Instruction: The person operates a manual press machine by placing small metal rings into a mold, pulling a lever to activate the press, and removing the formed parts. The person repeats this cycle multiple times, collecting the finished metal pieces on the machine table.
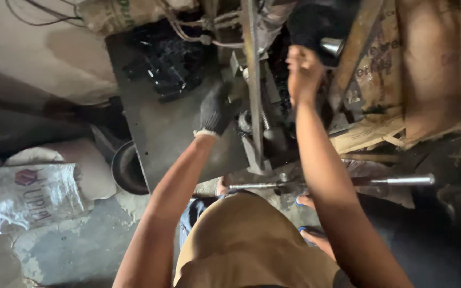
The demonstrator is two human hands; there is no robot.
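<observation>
The work in hand looks to be in mid-cycle at a small hand-operated press (257,133) fixed to the edge of a grey metal counter (161,133). A heap of small black parts (169,64) lies on the counter's far side, touching nothing but the plate; whether these are finished or waiting I cannot tell from here, so how much is done and how much is left stays uncertain. The left hand (214,109), in a dark knitted glove with a pale cuff, reaches to the base of the press just beside the coiled spring (265,120), its grip drawn together around something small at the die, though the piece itself is hidden by the glove and I cannot tell what it is. The right hand (302,69), bare, is raised above the press, its grip clamped around the upper end of a handle (331,45) with a shiny metal tip against a dark mass. A long steel rod (348,182) lies lower down, across near the person's knees, well apart from both hands. To the left, on the floor, sit a round dark pan (126,170) and pale sacks (33,192); cardboard (385,69) leans to the right.
</observation>
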